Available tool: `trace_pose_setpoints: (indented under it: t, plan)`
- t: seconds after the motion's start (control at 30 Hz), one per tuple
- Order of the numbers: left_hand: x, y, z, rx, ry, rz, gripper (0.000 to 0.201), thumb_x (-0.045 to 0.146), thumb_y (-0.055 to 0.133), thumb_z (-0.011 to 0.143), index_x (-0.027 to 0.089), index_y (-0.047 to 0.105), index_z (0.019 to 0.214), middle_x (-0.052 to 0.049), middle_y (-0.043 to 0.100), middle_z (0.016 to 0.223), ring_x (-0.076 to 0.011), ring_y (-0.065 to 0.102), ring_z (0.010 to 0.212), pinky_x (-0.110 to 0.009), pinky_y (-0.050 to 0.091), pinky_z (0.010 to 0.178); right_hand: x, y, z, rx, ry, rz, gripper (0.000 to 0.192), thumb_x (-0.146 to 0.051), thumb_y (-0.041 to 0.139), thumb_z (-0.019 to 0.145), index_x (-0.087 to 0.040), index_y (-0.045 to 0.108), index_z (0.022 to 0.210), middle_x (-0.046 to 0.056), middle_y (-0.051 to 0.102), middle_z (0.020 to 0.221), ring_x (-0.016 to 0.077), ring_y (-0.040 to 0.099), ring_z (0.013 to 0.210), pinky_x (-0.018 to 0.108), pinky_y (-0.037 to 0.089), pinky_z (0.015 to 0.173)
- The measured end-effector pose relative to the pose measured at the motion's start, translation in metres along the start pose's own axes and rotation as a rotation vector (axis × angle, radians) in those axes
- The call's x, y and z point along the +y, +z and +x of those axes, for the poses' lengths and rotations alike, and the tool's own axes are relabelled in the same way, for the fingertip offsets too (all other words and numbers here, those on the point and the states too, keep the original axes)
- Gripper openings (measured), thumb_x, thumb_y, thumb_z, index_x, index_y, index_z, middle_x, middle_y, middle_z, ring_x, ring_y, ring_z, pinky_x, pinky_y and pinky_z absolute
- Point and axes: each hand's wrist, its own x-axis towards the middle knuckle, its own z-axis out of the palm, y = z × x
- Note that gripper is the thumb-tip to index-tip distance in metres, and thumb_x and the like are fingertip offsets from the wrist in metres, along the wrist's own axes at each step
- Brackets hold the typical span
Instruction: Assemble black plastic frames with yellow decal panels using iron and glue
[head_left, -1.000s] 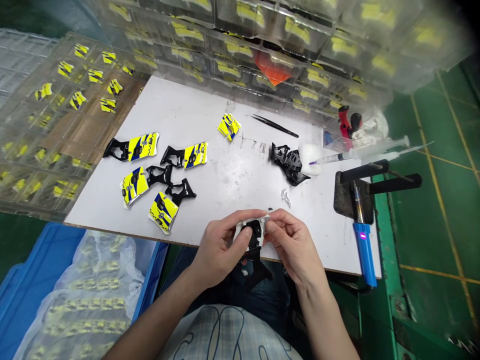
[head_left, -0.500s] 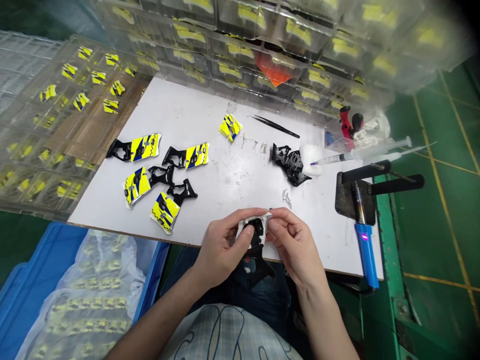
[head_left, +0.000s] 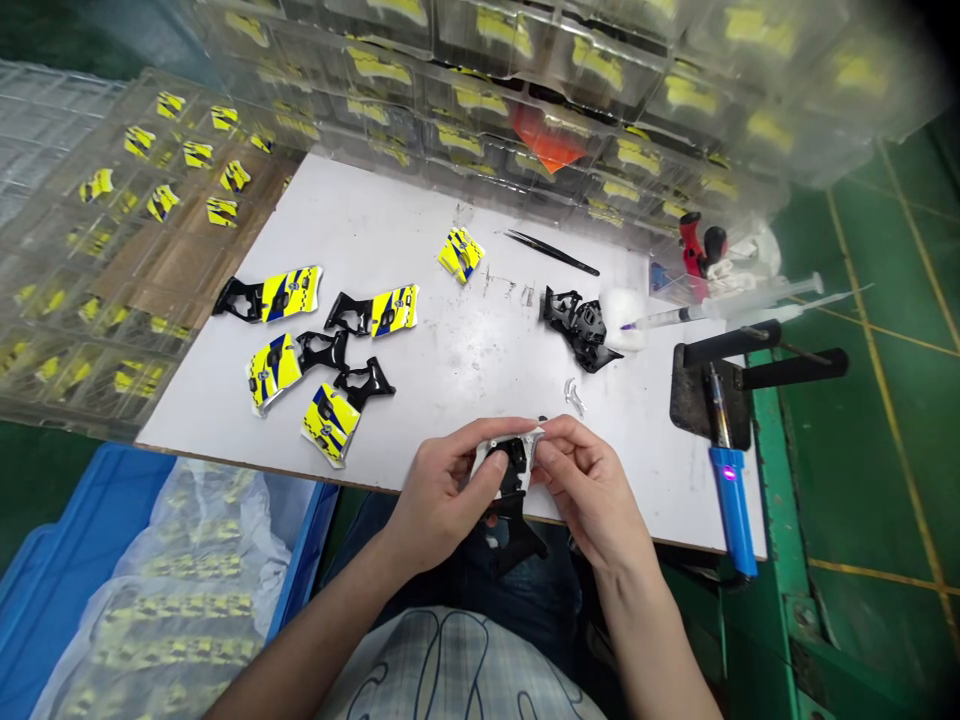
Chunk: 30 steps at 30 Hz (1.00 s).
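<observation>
Over the table's front edge, my left hand is closed around a black-and-white plastic panel, thumb pressed on its inner face. My right hand pinches the panel's upper right corner between thumb and fingers. The panel's white side faces me; a black bracket-like end hangs down below my fingers. Whether a small piece sits between my right fingertips is hidden. Just beyond my hands lie small clear plastic pieces and a stack of black plastic parts.
Several yellow-and-blue panels with black brackets lie at left, a loose yellow panel and black tweezers farther back. At right are a syringe and a blue soldering iron in its stand. Clear trays rise behind; a blue crate stands lower left.
</observation>
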Motion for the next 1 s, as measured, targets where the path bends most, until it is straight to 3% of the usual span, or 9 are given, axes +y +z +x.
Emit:
trace_pose_setpoints:
  t: [0.4, 0.5, 0.67, 0.8, 1.0]
  plan:
    - [-0.001, 0.000, -0.001, 0.019, -0.024, 0.012, 0.033, 0.033, 0.056, 0.096, 0.018, 0.072, 0.121, 0.001, 0.059, 0.062, -0.0086, 0.045, 0.044, -0.017, 0.046, 0.040, 0.004, 0.000, -0.001, 0.015, -0.020, -0.041, 0.023, -0.041, 0.085, 0.078, -0.022, 0.072, 0.084, -0.003, 0.064, 0.065, 0.0124, 0.060, 0.056, 0.025, 0.056, 0.063]
    - [-0.003, 0.001, -0.002, 0.044, -0.006, 0.011, 0.033, 0.034, 0.056, 0.097, 0.018, 0.072, 0.121, 0.003, 0.053, 0.057, -0.0079, 0.039, 0.042, -0.017, 0.044, 0.039, 0.009, 0.004, -0.004, 0.095, -0.142, -0.090, 0.019, -0.036, 0.082, 0.082, -0.025, 0.071, 0.093, -0.003, 0.066, 0.073, 0.0130, 0.063, 0.065, 0.024, 0.056, 0.067]
    - [-0.004, 0.001, -0.003, 0.061, 0.024, 0.053, 0.033, 0.032, 0.054, 0.098, 0.020, 0.072, 0.122, 0.005, 0.046, 0.053, -0.0082, 0.038, 0.043, -0.017, 0.043, 0.040, 0.019, 0.011, -0.008, 0.255, -0.424, -0.329, 0.007, -0.024, 0.075, 0.089, -0.026, 0.068, 0.087, -0.001, 0.068, 0.083, 0.0138, 0.064, 0.075, 0.024, 0.053, 0.070]
    - [-0.002, 0.002, -0.002, 0.079, 0.047, 0.092, 0.032, 0.030, 0.054, 0.098, 0.020, 0.072, 0.122, 0.006, 0.045, 0.054, -0.0081, 0.037, 0.043, -0.017, 0.040, 0.041, 0.024, 0.010, -0.012, 0.285, -0.607, -0.488, 0.009, -0.018, 0.068, 0.093, -0.027, 0.068, 0.091, 0.001, 0.066, 0.085, 0.0175, 0.063, 0.083, 0.030, 0.051, 0.076]
    - [-0.002, 0.003, -0.002, 0.083, 0.035, 0.121, 0.034, 0.033, 0.053, 0.098, 0.019, 0.071, 0.123, 0.005, 0.047, 0.056, -0.0089, 0.038, 0.045, -0.019, 0.037, 0.042, 0.021, 0.003, -0.013, 0.377, -0.618, -0.388, 0.011, -0.023, 0.062, 0.099, -0.027, 0.070, 0.093, 0.000, 0.062, 0.082, 0.0148, 0.058, 0.075, 0.029, 0.046, 0.071]
